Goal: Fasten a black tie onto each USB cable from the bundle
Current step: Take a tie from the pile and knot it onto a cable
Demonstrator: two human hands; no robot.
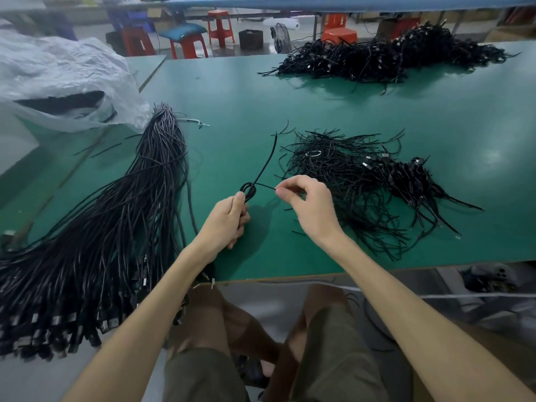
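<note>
My left hand [232, 219] grips a folded black USB cable [250, 191] just above the green table, the loop sticking up past my thumb. A thin black tie [265, 165] wraps the loop; one end stands up and away, the other runs right into my right hand [304, 203], which pinches it between thumb and forefinger. A long bundle of black USB cables [116, 227] lies at the left, its plugs hanging over the front edge. A loose heap of black ties [342, 166] lies just right of my hands, with tied cables [412, 175] beside it.
A large pile of black cables [385, 56] sits at the far right of the green table [232, 91]. A crumpled white plastic bag [58, 79] lies at the far left. Red stools [191, 43] stand beyond the table. My knees are under the front edge.
</note>
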